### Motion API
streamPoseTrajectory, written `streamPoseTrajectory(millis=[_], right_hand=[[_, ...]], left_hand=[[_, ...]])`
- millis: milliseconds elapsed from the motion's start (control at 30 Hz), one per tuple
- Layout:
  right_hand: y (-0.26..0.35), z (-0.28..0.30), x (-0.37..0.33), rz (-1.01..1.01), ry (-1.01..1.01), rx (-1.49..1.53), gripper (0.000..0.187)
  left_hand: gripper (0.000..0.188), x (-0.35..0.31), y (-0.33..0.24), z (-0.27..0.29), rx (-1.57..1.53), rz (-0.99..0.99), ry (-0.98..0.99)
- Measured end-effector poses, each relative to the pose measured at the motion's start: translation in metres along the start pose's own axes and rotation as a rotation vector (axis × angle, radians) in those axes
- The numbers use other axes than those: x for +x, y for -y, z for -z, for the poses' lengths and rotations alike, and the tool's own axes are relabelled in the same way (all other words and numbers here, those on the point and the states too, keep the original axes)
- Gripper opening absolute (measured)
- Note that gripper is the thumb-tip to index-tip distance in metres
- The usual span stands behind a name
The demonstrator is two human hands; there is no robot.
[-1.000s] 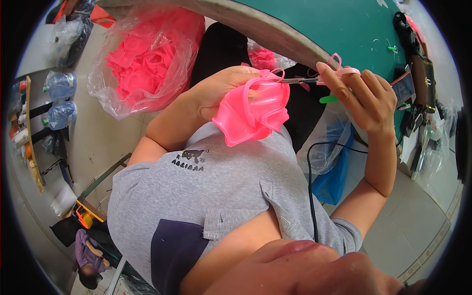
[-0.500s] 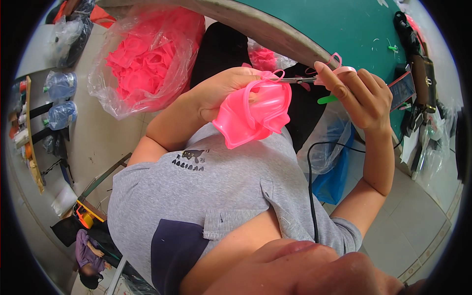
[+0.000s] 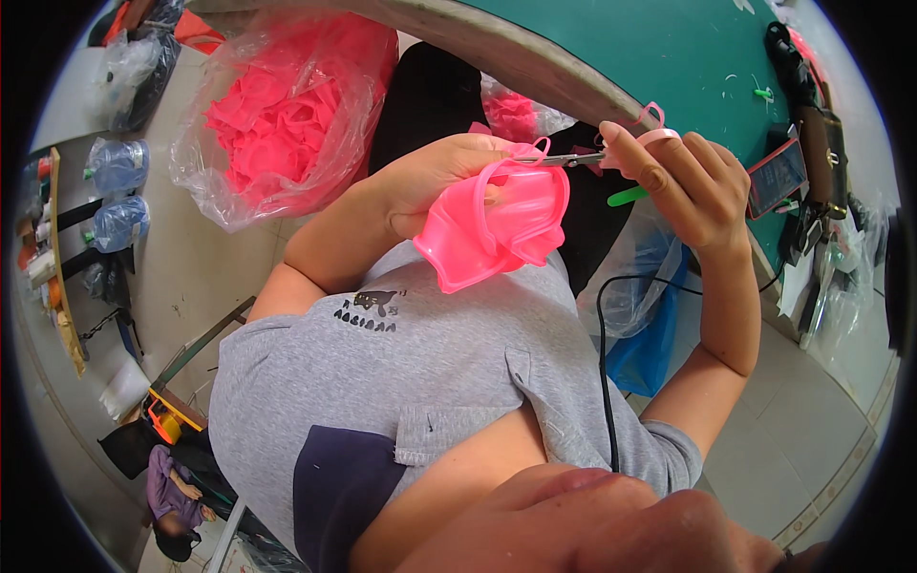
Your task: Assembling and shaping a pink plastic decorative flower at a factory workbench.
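My left hand [image 3: 441, 170] is closed on a soft, bright pink moulded plastic piece [image 3: 511, 224], cup-like with a wavy edge, held up in front of my grey shirt. Its fingers pinch the upper rim, where thin pink loops stick out. A pair of scissors [image 3: 578, 159] with pale pink handles is in my right hand [image 3: 705, 186], fingers wrapped round the grips. The blades lie along the piece's top rim, close to the left fingertips; whether they are parted I cannot tell. A bright green stick-like thing [image 3: 627, 196] pokes out below the right fingers; its other end is hidden.
A clear bag [image 3: 215, 196] full of similar pink pieces stands at the left. Ahead is a green tabletop [image 3: 611, 48] with a phone [image 3: 776, 178] near its right part. A black cable [image 3: 602, 353] runs past my right side. A person [image 3: 172, 487] sits at the far lower left.
My right hand and the scissors have shifted slightly left, toward the piece, and the right fingers look a little more spread. The pink piece has tilted slightly; my left hand barely moved.
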State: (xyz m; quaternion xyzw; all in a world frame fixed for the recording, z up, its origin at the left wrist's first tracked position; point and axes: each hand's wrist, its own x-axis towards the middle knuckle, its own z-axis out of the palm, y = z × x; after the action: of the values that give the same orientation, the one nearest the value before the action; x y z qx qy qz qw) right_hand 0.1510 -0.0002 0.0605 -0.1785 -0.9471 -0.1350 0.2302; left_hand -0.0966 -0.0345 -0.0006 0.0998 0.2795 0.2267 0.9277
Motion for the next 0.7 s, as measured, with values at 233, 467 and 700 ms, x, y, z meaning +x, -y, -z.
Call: streamPoseTrajectory(millis=[233,467,700], right_hand=[[0.0,-0.014,-0.002,-0.002,-0.064,0.069,0.051],[-0.005,-0.022,0.001,-0.039,-0.101,0.178,0.051],[0.001,-0.016,-0.009,-0.711,-0.042,0.646,0.039]], left_hand=[[0.023,0.003,0.002,0.013,-0.06,0.052,0.109],[0.027,-0.002,0.002,0.013,0.044,-0.049,0.194],[0.02,0.01,-0.001,0.008,0.205,-0.479,-0.004]])
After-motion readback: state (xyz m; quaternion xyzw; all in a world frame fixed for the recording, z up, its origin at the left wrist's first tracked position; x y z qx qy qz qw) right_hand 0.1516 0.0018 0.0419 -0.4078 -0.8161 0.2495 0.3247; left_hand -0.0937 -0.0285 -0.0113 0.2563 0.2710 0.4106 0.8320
